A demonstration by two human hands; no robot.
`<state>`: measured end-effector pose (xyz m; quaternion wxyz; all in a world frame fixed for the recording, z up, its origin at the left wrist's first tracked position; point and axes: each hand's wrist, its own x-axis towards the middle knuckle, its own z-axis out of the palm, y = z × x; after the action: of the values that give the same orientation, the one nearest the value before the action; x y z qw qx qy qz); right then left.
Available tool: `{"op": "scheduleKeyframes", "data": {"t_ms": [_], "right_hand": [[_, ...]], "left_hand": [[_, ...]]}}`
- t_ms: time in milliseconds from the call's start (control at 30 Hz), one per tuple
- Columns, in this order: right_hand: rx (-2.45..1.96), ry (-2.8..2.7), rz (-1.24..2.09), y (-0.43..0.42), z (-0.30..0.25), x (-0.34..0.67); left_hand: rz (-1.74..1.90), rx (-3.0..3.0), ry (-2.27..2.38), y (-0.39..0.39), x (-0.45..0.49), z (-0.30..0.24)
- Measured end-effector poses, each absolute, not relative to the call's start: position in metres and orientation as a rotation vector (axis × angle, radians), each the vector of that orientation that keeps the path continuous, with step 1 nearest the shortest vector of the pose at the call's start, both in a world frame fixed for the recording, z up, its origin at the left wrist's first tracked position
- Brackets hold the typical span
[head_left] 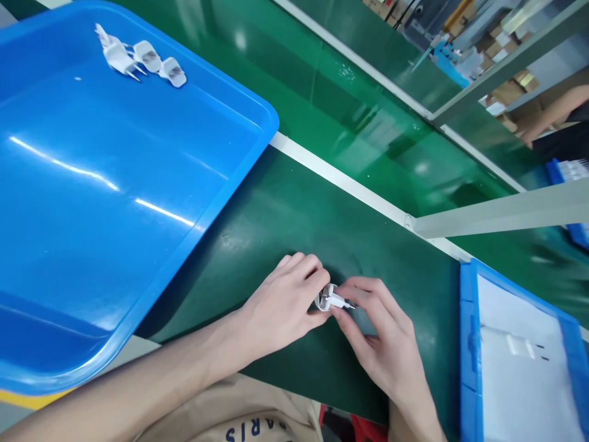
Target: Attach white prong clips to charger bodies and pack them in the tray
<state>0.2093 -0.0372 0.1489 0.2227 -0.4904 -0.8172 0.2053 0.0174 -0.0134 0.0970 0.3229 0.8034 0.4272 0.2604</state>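
Over the green tabletop, my left hand is closed around a white plug housing whose open end faces right. My right hand meets it from the right, thumb and fingers pinching a white two-pin plug part at the housing's mouth. Its metal pins point right, between the fingers. Whether the two parts are fully joined I cannot tell. Several similar white plug parts lie together at the far end of the large blue tray on the left.
To the right stands a blue bin lined with white sheet, with a white two-pin plug on it. A white metal rail and post border the green table. Another person's arm shows at upper right.
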Motion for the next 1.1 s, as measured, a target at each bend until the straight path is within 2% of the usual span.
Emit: {"op": "scheduleKeyframes", "data": {"t_ms": [400, 667, 933, 1100], "right_hand": [[-1.343, -2.143, 0.454, -0.039, 0.151, 0.207], [-1.379, -2.398, 0.217, -0.044, 0.156, 0.216], [-1.297, -2.266, 0.496, -0.036, 0.148, 0.205], [-1.334, -2.215, 0.526, -0.037, 0.146, 0.205]], "left_hand": [[0.743, 2.089, 1.115, -0.015, 0.018, 0.094], [0.734, 2.094, 1.111, -0.015, 0.018, 0.094], [0.709, 2.094, 1.131, -0.016, 0.019, 0.094], [0.739, 2.097, 1.131, -0.017, 0.02, 0.092]]}}
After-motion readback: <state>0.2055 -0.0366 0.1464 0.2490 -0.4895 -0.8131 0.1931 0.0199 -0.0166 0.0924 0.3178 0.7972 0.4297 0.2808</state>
